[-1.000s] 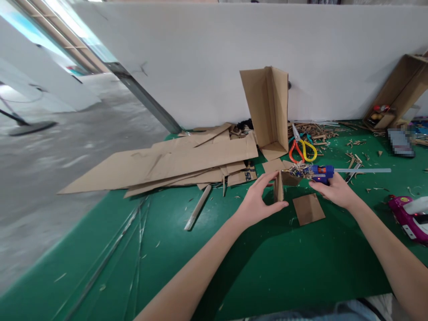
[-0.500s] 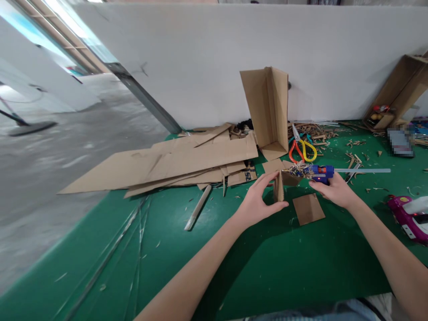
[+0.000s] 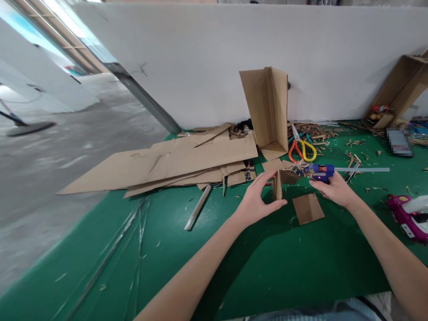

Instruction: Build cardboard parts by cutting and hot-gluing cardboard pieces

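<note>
My left hand [image 3: 256,201] is closed around a small upright cardboard piece [image 3: 278,185], thumb below and fingers over its top. My right hand [image 3: 334,189] grips a blue glue gun [image 3: 319,171] with a clear glue stick [image 3: 363,170] poking out of its back. The gun's nozzle, clotted with cardboard shreds, points at the top of the small piece. A flat square of cardboard [image 3: 308,208] lies on the green table [image 3: 267,267] just below the gun.
Long flat cardboard sheets [image 3: 174,162] are piled to the left. A tall folded cardboard box [image 3: 267,109] leans on the white wall. Orange-and-yellow scissors [image 3: 302,147] lie behind the gun. A pink tool [image 3: 408,216] sits at the right edge, an open carton [image 3: 397,91] at the far right.
</note>
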The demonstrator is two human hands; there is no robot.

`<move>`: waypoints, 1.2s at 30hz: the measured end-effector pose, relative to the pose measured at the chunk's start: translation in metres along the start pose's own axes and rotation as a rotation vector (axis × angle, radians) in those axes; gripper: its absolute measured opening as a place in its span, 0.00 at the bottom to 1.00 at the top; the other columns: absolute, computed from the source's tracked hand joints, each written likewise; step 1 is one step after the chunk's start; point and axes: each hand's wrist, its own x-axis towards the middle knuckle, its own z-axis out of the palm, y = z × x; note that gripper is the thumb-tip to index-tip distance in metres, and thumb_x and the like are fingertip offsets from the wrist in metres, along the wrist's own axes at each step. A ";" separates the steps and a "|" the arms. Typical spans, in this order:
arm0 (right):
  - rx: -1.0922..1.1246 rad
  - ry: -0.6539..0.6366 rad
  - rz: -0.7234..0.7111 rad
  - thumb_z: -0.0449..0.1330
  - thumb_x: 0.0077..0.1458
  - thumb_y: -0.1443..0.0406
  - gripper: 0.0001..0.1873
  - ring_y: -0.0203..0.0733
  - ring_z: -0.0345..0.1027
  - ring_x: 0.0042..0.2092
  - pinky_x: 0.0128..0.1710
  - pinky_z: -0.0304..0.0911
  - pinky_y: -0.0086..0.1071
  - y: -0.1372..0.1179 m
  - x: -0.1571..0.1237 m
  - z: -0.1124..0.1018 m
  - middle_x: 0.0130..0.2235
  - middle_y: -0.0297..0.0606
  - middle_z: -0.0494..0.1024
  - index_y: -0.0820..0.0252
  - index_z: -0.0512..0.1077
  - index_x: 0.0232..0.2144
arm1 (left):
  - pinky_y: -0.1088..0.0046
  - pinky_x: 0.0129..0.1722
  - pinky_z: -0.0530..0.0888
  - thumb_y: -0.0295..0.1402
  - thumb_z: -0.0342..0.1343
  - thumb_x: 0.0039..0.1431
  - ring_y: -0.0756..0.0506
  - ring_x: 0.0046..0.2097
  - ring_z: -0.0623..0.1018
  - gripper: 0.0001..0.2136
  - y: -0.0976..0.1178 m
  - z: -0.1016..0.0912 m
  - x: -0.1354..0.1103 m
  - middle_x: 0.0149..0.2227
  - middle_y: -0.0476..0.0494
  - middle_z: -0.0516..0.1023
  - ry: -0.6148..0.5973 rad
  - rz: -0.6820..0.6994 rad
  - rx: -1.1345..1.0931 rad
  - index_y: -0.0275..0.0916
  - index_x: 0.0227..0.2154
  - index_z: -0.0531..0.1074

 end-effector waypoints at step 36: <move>0.625 -0.122 0.131 0.70 0.47 0.56 0.16 0.34 0.60 0.25 0.20 0.58 0.27 0.014 0.004 -0.011 0.23 0.30 0.65 0.62 0.76 0.35 | 0.56 0.53 0.74 0.56 0.66 0.46 0.31 0.59 0.72 0.32 -0.023 -0.008 0.005 0.58 0.35 0.73 -0.072 -0.200 -0.685 0.44 0.52 0.72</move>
